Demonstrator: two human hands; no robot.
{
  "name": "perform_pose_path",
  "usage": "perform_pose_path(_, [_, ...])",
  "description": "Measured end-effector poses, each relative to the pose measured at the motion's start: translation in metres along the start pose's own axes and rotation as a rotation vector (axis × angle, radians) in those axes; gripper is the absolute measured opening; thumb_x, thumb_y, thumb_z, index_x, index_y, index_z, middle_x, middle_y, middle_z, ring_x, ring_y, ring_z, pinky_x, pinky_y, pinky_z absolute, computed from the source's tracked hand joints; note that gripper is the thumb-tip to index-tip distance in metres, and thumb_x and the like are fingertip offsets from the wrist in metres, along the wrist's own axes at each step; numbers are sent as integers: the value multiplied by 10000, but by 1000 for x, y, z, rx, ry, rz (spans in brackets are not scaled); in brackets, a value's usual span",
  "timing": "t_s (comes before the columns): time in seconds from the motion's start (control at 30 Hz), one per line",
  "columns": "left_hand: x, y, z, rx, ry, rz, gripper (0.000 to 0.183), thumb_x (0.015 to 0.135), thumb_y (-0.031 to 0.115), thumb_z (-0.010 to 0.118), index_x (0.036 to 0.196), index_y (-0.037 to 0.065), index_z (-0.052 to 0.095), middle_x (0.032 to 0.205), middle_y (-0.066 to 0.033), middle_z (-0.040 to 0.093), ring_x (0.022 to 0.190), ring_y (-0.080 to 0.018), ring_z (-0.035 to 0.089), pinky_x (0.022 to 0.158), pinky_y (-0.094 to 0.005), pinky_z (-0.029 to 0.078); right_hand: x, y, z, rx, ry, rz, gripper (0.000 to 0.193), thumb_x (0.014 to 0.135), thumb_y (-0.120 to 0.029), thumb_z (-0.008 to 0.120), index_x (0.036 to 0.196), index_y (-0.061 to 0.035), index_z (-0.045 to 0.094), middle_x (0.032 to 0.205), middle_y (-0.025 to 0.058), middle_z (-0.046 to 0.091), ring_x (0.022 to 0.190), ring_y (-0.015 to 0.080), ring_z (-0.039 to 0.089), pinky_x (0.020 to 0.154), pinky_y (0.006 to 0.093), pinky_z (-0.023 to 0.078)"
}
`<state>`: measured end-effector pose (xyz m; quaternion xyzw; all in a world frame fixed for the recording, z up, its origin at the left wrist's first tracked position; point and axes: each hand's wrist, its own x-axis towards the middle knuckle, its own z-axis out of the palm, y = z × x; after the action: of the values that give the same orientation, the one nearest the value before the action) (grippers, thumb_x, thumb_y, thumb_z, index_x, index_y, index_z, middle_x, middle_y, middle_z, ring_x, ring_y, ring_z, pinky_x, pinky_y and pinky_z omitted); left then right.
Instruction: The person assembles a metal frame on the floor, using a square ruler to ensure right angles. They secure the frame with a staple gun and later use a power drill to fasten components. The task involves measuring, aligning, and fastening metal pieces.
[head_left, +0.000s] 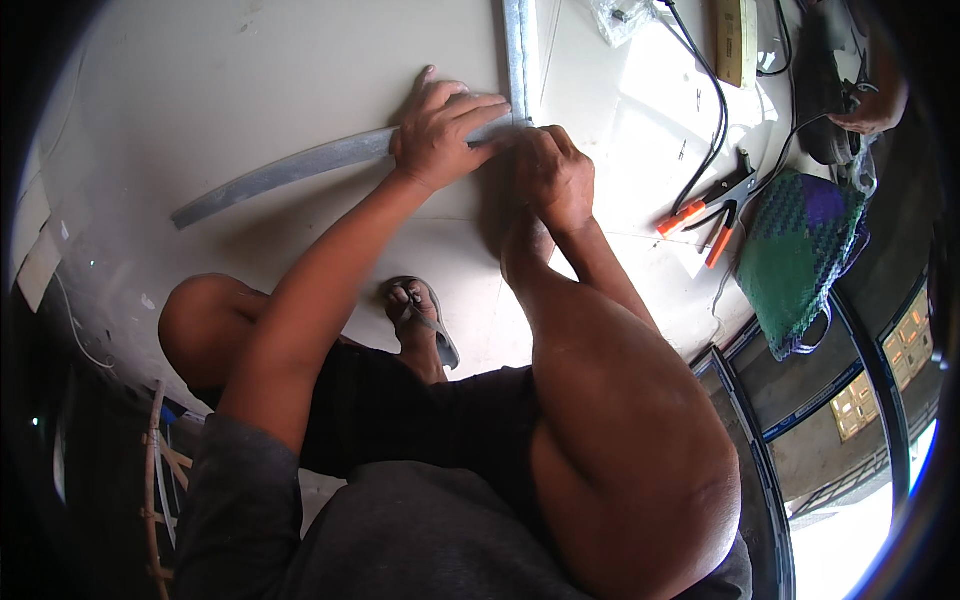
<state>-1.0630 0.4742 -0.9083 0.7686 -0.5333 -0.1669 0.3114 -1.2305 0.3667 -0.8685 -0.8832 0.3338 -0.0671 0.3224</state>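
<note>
On the pale floor (250, 80), near its upper middle, two grey metal strips meet at a corner. One strip (290, 170) runs from the left, bending slightly in the fisheye view, and ends under the person's hands. The other strip (517, 50) comes straight down from the top edge to the same spot.

The left hand (440, 135) lies flat on the end of the first strip, fingers spread a little and pointing right, pressing the metal down; it is open and grips nothing. The right hand (552, 175) sits just beside it, right at the joint of the two strips, curled into a loose fist with the knuckles up. Whether it holds something small inside the fist cannot be told, as the fingers hide the palm.

The person squats, both knees raised, the right forearm passing over the right leg. A foot in a sandal (420, 315) rests on the floor below the hands.

Toward the right edge of the floor lie pliers (715, 210) with orange handles, well apart from the hands. Just beyond them stands a woven bag (795, 255) in green and purple. Black cables (715, 120) run down from the top edge toward the pliers. A clear plastic packet (620, 18) lies at the top edge near the upright strip. At the upper right corner another person's hand (875, 105) rests on a dark object.
</note>
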Motion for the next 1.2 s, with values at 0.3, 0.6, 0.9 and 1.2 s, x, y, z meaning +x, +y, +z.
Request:
perform_pose_path(0.3, [1,-3,3,-18,20,22,430,721,296,909,1131,239,791,1229,128,729,1145,-216,596,1229,-592,335,8,-5,-3,-19,-3,34,61,891,-31,731,943,-61,740,888,115,728,710,330,727,617,407,585])
perform_pose_path(0.6, [1,-2,0,-2,37,39,476,691,278,918,1144,236,779,1209,98,739,1120,-246,610,1221,-567,350,-4,-2,-4,169,130,160,49,895,-24,728,932,-54,738,917,130,752,746,306,748,646,383,597])
perform_pose_path(0.9, [3,0,1,-5,30,36,434,711,270,908,1122,226,776,1193,91,737,1111,-243,611,1218,-566,350,-6,5,-3,249,136,200,69,910,6,724,976,8,745,1101,147,765,779,233,750,675,329,600])
perform_pose_path(1.2, [10,1,3,-29,79,21,139,853,308,807,939,199,799,1077,70,735,1028,-220,639,1179,-587,384,-8,8,-2,293,95,190,120,889,-11,703,998,-25,749,1140,163,754,930,338,752,796,418,605])
